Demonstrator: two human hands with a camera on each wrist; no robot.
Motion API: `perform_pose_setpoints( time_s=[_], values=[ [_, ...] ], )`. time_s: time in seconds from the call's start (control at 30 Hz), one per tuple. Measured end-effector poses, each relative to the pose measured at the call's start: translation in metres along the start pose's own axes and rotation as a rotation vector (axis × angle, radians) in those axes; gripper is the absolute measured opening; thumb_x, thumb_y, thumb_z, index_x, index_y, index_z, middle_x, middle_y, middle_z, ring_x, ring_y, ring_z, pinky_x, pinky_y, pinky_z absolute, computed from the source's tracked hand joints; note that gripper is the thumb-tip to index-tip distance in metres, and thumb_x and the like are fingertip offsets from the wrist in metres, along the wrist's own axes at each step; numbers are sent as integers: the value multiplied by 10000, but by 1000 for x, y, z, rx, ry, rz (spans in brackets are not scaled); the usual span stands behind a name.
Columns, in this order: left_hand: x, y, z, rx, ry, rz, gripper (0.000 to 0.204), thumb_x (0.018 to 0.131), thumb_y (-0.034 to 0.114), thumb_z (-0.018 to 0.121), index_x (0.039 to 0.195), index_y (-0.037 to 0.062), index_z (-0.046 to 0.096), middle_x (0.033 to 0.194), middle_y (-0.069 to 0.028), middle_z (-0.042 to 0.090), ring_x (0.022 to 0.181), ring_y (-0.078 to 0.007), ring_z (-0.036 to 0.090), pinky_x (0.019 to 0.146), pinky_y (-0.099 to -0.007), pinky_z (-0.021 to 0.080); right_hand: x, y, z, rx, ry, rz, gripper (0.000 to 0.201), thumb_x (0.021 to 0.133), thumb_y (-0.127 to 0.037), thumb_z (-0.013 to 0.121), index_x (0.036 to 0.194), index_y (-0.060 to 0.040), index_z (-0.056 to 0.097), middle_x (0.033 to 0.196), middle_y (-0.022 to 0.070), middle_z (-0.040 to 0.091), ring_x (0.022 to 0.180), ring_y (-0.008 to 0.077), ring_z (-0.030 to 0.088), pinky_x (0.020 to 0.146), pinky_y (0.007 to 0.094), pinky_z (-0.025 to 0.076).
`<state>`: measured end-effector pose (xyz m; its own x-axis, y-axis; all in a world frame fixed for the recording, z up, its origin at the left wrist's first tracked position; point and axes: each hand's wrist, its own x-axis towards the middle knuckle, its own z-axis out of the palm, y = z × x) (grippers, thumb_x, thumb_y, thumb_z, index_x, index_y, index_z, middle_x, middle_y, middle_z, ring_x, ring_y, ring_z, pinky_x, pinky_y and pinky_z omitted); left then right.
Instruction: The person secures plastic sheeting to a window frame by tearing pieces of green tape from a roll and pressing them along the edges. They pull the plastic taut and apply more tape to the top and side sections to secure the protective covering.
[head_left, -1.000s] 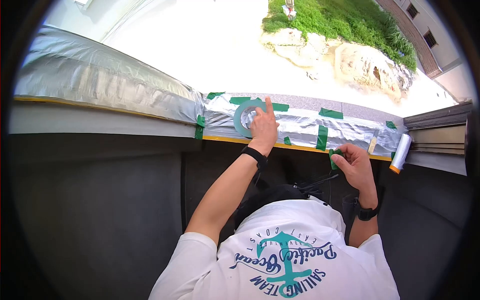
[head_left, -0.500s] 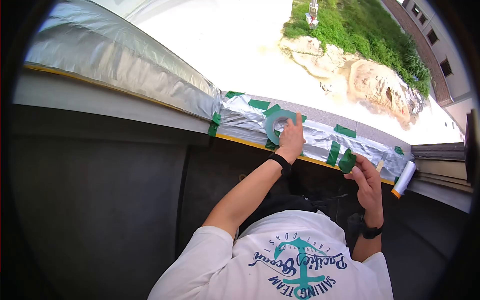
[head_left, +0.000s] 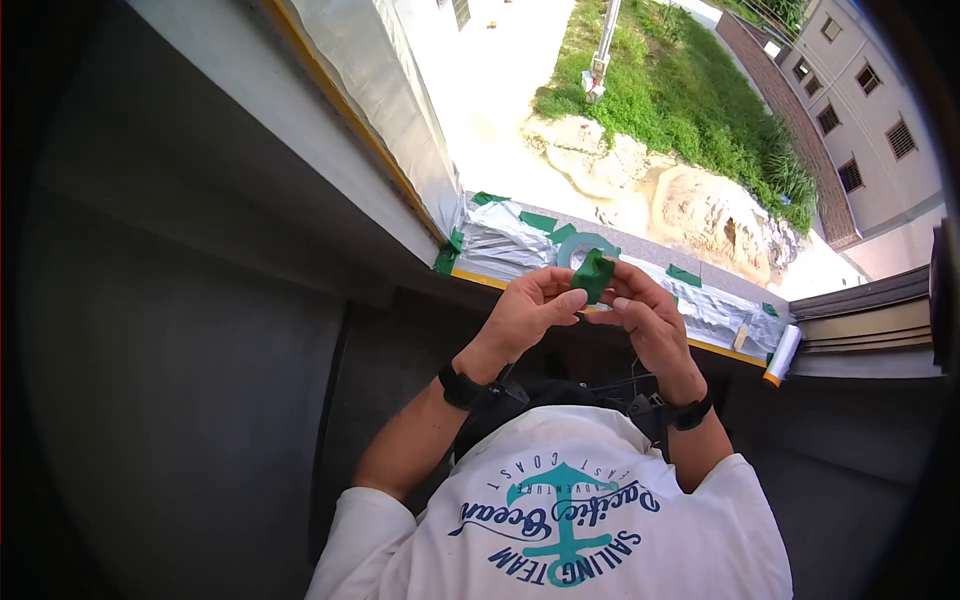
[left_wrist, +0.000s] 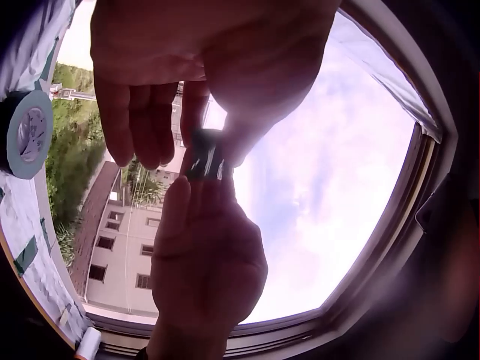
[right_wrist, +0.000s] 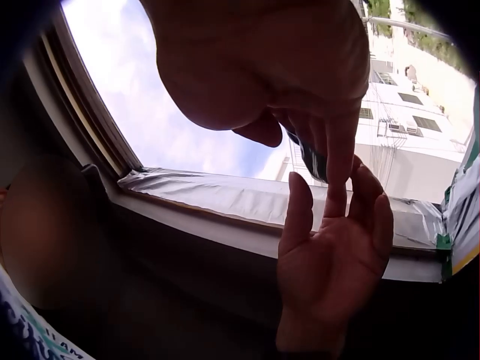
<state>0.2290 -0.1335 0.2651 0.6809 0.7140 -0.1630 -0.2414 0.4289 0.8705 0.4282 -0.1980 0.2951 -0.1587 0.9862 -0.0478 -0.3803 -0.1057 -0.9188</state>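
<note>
Both hands meet in front of the window sill, over a short piece of green tape (head_left: 592,276). My left hand (head_left: 528,312) pinches its left side between thumb and forefinger. From the other side my right hand (head_left: 652,318) grips it with thumb and fingertips. In the left wrist view the green tape (left_wrist: 206,156) bridges the fingertips of the two hands. Just behind the hands, a roll of tape (head_left: 571,246) lies on the plastic-covered sill; the fingers partly hide it in the head view.
Silvery plastic film (head_left: 505,240) covers the sill, fixed with green tape patches (head_left: 538,221) and a yellow edge strip. A roll of film (head_left: 784,352) hangs at the right end. Film also lines the left frame (head_left: 385,90). The window opens onto grass and buildings.
My left hand has left the tape roll and come to the green tape piece. The right hand has carried that piece leftward from the sill's right part. The head view has turned.
</note>
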Motion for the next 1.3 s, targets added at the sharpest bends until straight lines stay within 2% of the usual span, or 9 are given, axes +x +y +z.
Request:
perform_pose_setpoints(
  time_s=[0.27,0.47,0.57,0.67,0.73,0.8,1.03,1.23,1.3],
  values=[
    [-44,16,-37,-173,159,130,202,946,150,716,1110,33,702,984,-16,710,890,-65,643,792,-209,526,16,31,68,-153,-69,-76,481,968,42,453,1447,3,450,1373,106,577,1230,186,584,973,326,522],
    [-67,39,-41,-87,293,652,144,870,41,769,1013,29,752,1036,-63,703,982,-128,647,859,-257,519,23,33,123,-327,10,-282,517,917,111,441,1418,-16,476,1272,100,655,1164,155,626,987,290,483],
    [-88,60,-36,383,490,854,130,872,-9,748,990,46,745,1111,-113,670,1048,-175,640,895,-286,516,33,16,141,-670,46,-457,554,857,89,474,1394,-41,498,1175,166,715,1094,223,695,889,332,529],
    [-102,93,-33,474,535,1144,112,915,1,703,1007,39,654,1091,-114,667,1035,-169,631,878,-286,508,38,-1,162,-1014,171,-417,790,834,80,474,1555,-63,184,1323,268,612,1150,301,676,829,355,545],
    [-118,126,-40,489,509,1111,138,920,23,707,1036,35,634,1085,-97,660,1066,-171,634,929,-317,498,51,-10,126,-552,245,-232,801,853,60,486,1564,-45,133,1353,254,582,1199,282,635,907,367,542],
    [-120,149,-52,173,285,907,158,934,31,702,1068,-1,625,1011,-63,679,949,-114,647,858,-265,521,47,-38,115,-582,94,-419,675,913,-10,569,1524,-26,283,1318,217,603,1212,273,616,970,388,522],
    [-107,185,-41,241,45,875,211,921,33,719,1105,-21,631,996,-76,700,933,-102,658,829,-246,553,48,-148,207,-943,-154,-453,484,881,-366,781,1175,-3,652,1102,113,688,1048,188,666,895,362,560],
    [-90,209,-24,233,31,1033,196,910,-8,711,1100,-4,663,966,-70,716,901,-120,685,817,-265,578,73,-173,235,-1093,-37,-623,159,931,-184,706,933,-24,700,827,58,714,745,128,687,685,305,555],
    [-82,224,-18,197,144,1003,256,914,11,712,1163,-11,656,977,-78,718,903,-132,698,826,-269,593,83,-181,248,-1236,34,-892,83,911,-95,678,880,-22,702,779,102,699,701,197,687,634,325,531]
  ],
)
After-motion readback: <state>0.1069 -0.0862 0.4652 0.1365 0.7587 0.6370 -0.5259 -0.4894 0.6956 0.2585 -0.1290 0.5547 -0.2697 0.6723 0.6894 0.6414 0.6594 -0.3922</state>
